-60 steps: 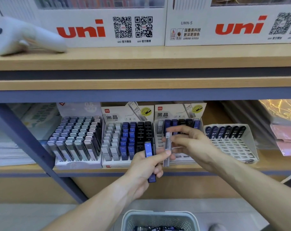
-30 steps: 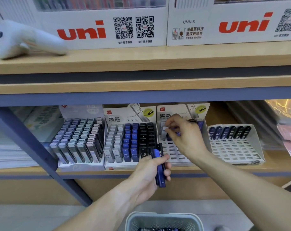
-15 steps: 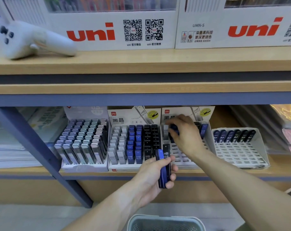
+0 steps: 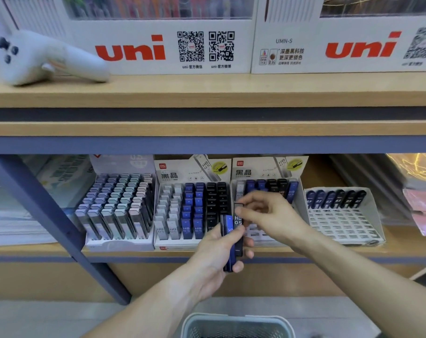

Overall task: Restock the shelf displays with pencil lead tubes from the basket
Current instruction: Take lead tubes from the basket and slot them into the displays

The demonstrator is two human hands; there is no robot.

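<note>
My left hand [image 4: 216, 254] grips a small bunch of pencil lead tubes [image 4: 229, 237], blue and black, upright in front of the lower shelf. My right hand [image 4: 268, 213] pinches the top of the black tube [image 4: 238, 219] in that bunch. Behind it stands the partly filled display box [image 4: 268, 237], with a row of tubes only at its back. To its left is a full display box [image 4: 192, 211] of white, blue and black tubes. The basket [image 4: 236, 324] shows at the bottom edge, its contents hidden.
A full tray of grey tubes [image 4: 117, 208] stands at the left and a nearly empty white tray [image 4: 343, 215] at the right. A blue shelf post [image 4: 51, 223] slants across the left. White uni boxes [image 4: 158, 40] and a white device [image 4: 43, 57] sit on the upper shelf.
My right hand has left a grey tube at the back of the partly filled box and come forward to the bunch in my left hand, where it now pinches the black tube.
</note>
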